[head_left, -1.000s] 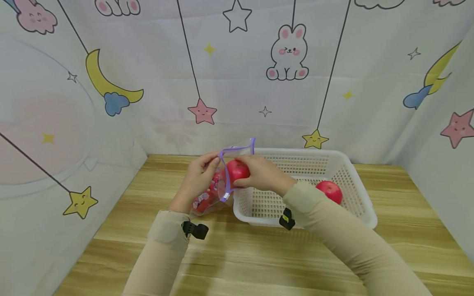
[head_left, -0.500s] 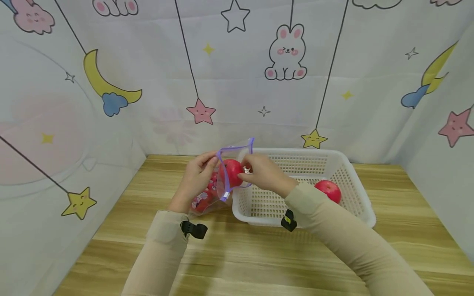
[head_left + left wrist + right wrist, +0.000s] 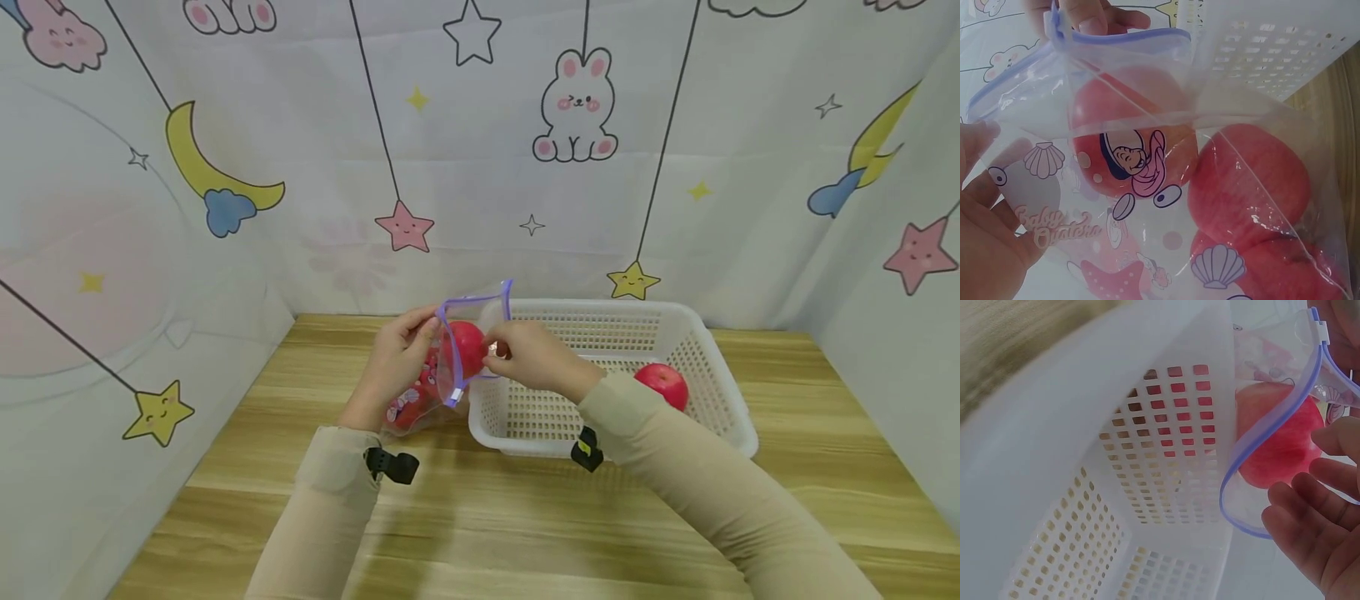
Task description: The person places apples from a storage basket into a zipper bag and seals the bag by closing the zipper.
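Note:
A clear zip bag (image 3: 408,410) with a purple rim and cartoon prints stands at the basket's left side, its mouth spread toward the right. My left hand (image 3: 397,357) pinches the bag's edge near the rim. Just inside the mouth sits a red apple (image 3: 1279,440). Lower in the bag, through the clear plastic in the left wrist view, lie more apples (image 3: 1247,181). My right hand (image 3: 536,354) is at the mouth with fingers loosely bent. Its thumb is close to the apple, and whether they touch is hard to tell.
A white perforated plastic basket (image 3: 517,450) stands right of the bag, partly under my right forearm. One red apple (image 3: 663,385) lies in its right part. The wooden table (image 3: 480,525) extends in front, with a printed curtain (image 3: 480,167) behind.
The apple has gone left, deeper into the bag's mouth. My right fingers have let go of it and drawn slightly back. My left hand keeps its grip on the bag.

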The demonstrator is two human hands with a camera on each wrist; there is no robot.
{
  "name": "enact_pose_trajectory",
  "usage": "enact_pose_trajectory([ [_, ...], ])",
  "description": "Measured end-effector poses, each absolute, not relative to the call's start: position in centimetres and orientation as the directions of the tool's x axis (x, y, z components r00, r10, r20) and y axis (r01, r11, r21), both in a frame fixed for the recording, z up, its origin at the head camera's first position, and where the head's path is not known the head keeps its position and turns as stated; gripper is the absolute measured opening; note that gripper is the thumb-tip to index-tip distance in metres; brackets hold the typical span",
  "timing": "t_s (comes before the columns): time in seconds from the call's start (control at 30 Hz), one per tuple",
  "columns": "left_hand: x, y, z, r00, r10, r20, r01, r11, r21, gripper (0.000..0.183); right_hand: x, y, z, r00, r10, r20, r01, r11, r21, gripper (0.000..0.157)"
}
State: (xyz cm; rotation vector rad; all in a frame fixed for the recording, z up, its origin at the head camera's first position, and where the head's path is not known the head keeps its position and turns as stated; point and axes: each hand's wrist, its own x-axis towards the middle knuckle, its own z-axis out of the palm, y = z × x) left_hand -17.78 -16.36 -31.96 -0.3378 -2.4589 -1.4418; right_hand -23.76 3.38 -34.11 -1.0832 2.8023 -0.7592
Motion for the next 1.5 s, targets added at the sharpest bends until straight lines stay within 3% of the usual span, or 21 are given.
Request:
enact_pose_trajectory([
  [0.3,-17.5,-16.2,-31.7,-0.942,0.044,0.333,0.312,0.485,0.817,0.032,-23.8,4.0,-34.2,-0.743,-0.651,0.154,-0.642,0.629,-0.438,0.026],
  [0.53,-20.2,-17.5,-34.5,-0.924,0.027,0.381,0.349,0.466,0.813,0.033,-24.0,5.1,-34.2,-0.749,-0.645,0.153,-0.633,0.628,-0.452,0.028],
  [1.5,-21.3,-17.5,-32.4,-0.915,-0.058,0.399,0.331,0.460,0.824,0.030,-25.2,11.0,-35.0,-0.829,-0.553,0.086,-0.530,0.726,-0.438,0.031],
])
